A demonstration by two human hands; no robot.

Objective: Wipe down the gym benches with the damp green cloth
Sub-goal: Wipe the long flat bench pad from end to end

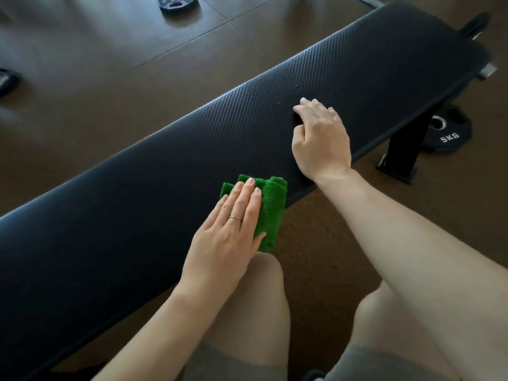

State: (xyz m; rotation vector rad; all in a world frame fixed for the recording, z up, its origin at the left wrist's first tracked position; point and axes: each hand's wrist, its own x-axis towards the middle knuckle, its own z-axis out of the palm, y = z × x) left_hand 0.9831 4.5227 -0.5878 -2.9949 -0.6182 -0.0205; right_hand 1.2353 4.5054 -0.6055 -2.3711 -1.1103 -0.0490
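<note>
A long black padded gym bench [137, 202] runs diagonally from lower left to upper right. A folded green cloth [270, 207] lies on its near edge, partly hanging over the side. My left hand [228, 229] presses flat on the cloth with straight fingers. My right hand [320, 138] rests on the pad further right, fingers loosely bent, holding nothing. A few water droplets [280, 104] sit on the pad just beyond my right hand.
A black 5 kg weight plate [446, 133] lies on the floor behind the bench leg [404, 152]. Another plate [176, 2] lies at the top, and a dark object [7, 81] sits at the left edge. My bare knees [264, 292] are close to the bench.
</note>
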